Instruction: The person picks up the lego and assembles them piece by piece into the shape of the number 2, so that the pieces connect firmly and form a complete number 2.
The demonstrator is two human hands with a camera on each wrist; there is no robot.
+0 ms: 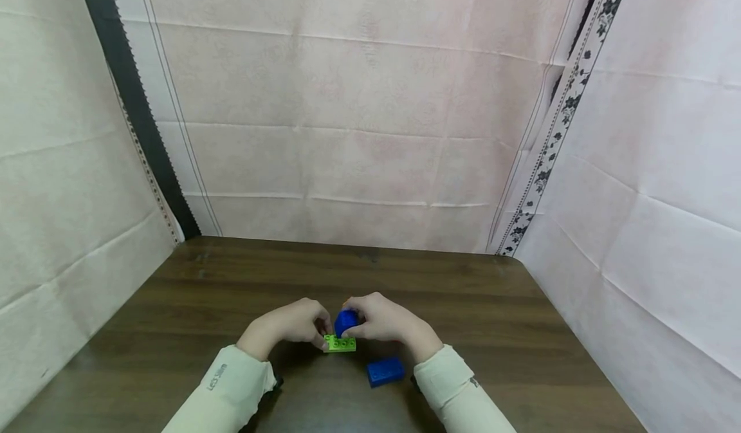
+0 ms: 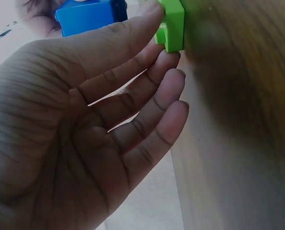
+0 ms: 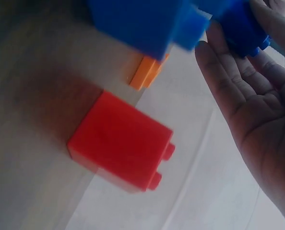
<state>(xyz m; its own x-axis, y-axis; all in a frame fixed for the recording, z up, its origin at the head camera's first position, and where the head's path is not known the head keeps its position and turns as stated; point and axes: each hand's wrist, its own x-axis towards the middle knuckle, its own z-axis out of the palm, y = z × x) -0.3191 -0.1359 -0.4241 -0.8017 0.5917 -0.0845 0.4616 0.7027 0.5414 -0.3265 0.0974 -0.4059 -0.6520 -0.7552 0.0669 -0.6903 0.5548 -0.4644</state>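
Editor: What sits nearest?

Photographer: A person's pale sleeves (image 1: 226,381) angle in from both lower corners, wrists bent inward. A loose blue brick (image 1: 385,372) lies on the tabletop (image 1: 451,291), just beside the right wrist.

Editor: And the hands?

Photographer: The left hand (image 1: 292,323) pinches a green brick (image 1: 341,344) low at the tabletop between thumb and forefinger, its other fingers gently bent. The right hand (image 1: 384,322) grips a dark blue brick (image 1: 346,322), thumb and fingers closed around it, just over the green one; whether the two touch, I cannot tell.

Editor: Anything else by the right hand?

Photographer: Its wrist view shows a red brick (image 3: 118,143) standing on the tabletop, an orange brick (image 3: 146,73) near it.

Editor: Beyond?

Photographer: Dark wood grain runs back to creased, pale cloth (image 1: 370,98) behind and on both sides, a black band (image 1: 139,98) at left, a floral strip (image 1: 556,137) at right.
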